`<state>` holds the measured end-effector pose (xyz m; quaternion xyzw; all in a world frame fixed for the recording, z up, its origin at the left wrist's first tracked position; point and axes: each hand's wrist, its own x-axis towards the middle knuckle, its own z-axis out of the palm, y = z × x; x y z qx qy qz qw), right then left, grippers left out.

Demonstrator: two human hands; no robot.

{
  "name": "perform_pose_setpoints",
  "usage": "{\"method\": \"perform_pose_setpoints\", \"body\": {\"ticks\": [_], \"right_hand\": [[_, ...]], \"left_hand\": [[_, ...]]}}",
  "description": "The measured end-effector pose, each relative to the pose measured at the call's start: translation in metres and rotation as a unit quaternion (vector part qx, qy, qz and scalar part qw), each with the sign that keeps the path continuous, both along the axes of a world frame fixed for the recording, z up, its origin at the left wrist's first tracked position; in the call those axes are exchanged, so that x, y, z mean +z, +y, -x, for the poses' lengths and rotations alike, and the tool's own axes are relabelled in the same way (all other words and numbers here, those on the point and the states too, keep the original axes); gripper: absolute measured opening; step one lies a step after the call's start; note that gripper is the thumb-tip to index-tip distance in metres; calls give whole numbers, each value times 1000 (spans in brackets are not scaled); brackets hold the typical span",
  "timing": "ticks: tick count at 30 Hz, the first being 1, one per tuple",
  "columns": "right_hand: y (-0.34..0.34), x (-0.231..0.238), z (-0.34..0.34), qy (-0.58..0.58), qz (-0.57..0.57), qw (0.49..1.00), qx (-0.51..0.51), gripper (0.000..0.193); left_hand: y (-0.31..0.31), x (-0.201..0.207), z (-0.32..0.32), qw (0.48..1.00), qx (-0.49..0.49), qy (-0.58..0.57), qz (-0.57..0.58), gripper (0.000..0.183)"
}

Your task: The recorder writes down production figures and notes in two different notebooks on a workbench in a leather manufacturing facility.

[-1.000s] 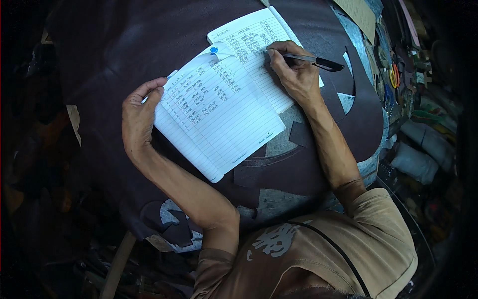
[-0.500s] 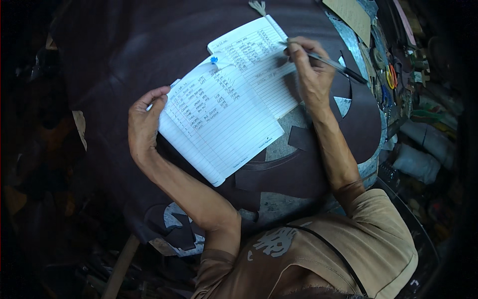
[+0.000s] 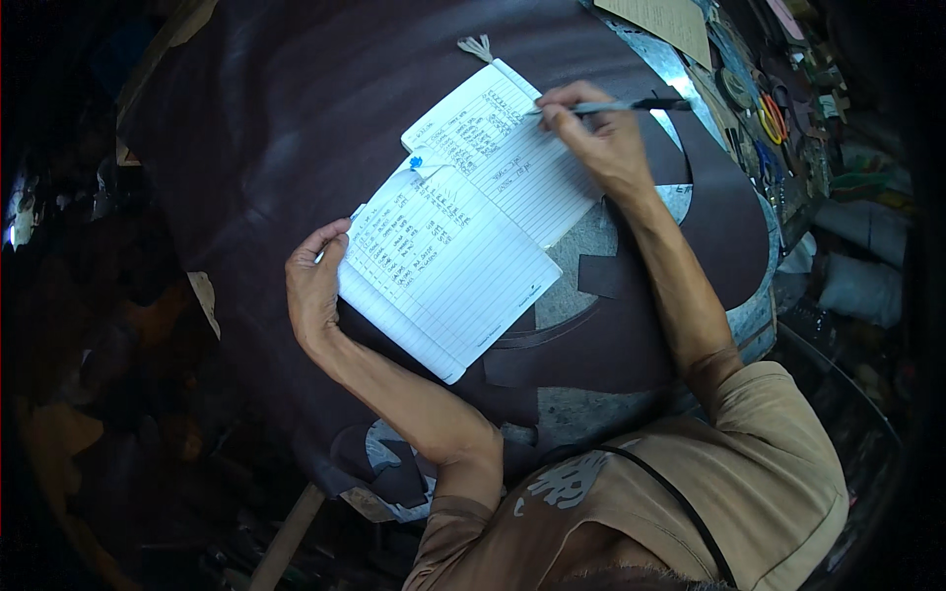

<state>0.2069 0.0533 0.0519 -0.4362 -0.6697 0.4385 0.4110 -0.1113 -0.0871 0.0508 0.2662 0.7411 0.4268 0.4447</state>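
Note:
An open lined notebook [image 3: 498,286], with handwritten lists on its pages, lies tilted on a large dark brown sheet [image 3: 296,108] that looks like leather. My left hand [image 3: 317,286] pinches the notebook's left edge between thumb and fingers. A pen [image 3: 613,105] with a dark end is gripped in my right hand [image 3: 609,148]. Its tip is at the written column on the far page, near that page's right edge. A blue clip or mark [image 3: 416,163] shows at a curled page corner, and a pale tassel [image 3: 476,47] sticks out beyond the far end.
Cut brown pieces [image 3: 581,350] lie over a grey surface [image 3: 581,414] between the notebook and my body. At the right edge are orange-handled scissors [image 3: 772,120], a roll of tape [image 3: 734,89] and clear plastic bags [image 3: 859,289]. A brown card [image 3: 660,25] lies at the far right.
The pen has swung from slanting down to the right to nearly level, its tip still near the written column. The whole view has shifted slightly. My left hand keeps its hold on the notebook.

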Motion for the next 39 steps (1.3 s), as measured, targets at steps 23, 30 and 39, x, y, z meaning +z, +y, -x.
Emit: {"method": "perform_pose_setpoints", "body": {"ticks": [23,30,39], "right_hand": [[-6,-21,16,-70,10,996,-46,20],[-10,-12,22,-53,-4,998,-38,18],[-10,-22,16,-26,17,999,-23,13]], "left_hand": [[2,4,-3,1000,-3,24,18,17],[-1,4,-1,1000,-3,11,29,18],[3,11,-7,998,-27,45,19,20]]}}
